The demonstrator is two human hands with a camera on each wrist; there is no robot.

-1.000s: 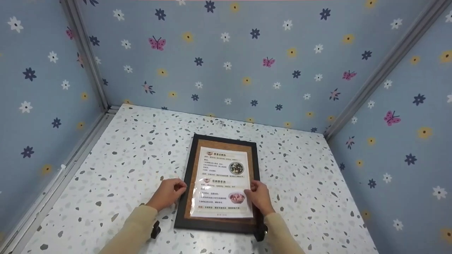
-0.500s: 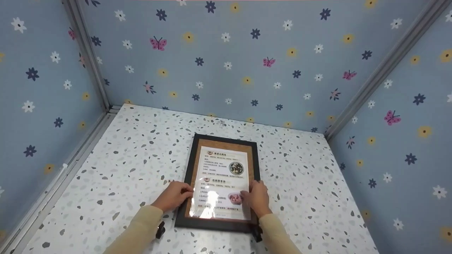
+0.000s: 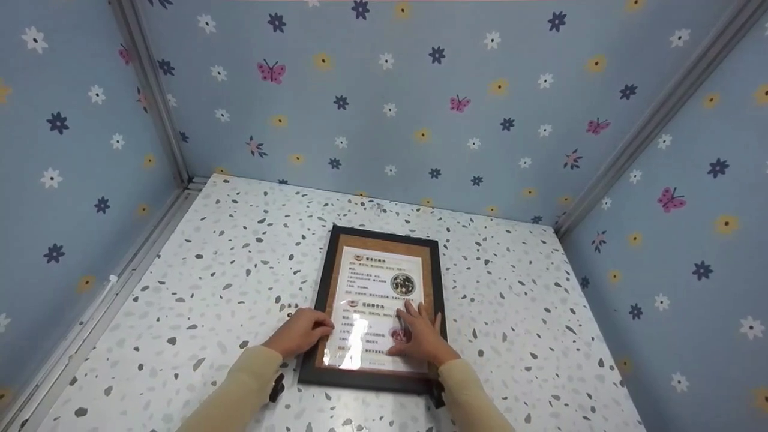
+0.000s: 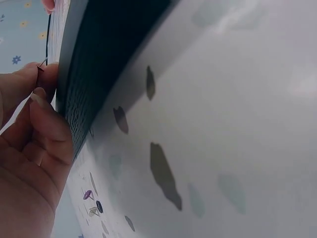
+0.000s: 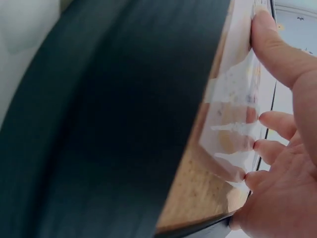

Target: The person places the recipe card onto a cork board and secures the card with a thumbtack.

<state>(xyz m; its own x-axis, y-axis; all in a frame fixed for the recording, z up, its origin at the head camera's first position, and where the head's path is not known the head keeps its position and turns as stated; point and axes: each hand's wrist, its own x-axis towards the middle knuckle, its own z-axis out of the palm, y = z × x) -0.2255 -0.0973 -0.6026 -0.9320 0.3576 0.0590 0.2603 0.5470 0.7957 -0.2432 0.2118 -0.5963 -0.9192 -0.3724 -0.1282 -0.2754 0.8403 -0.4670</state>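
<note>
A laminated sheet (image 3: 375, 279) with printed text and two food pictures lies on a black-framed corkboard (image 3: 374, 379). At the sheet's lower left edge is my left hand (image 3: 300, 333); the left wrist view shows its thumb and a finger pinching a small pin (image 4: 42, 63), with a thin metal point showing. My right hand (image 3: 422, 339) has its fingers spread, the fingertips resting on the sheet's lower right part. In the right wrist view, the right hand (image 5: 290, 163) touches the glossy sheet (image 5: 230, 94) with thumb and fingers.
Several small tacks (image 4: 88, 195) lie on the speckled white table (image 3: 228, 258), left of the board. Blue flowered panels (image 3: 384, 108) stand behind and on both sides, joined by grey metal posts (image 3: 654, 114).
My left hand has shifted right, from the frame's edge onto the board. My right hand has moved inward over the sheet, and its fingers have spread apart.
</note>
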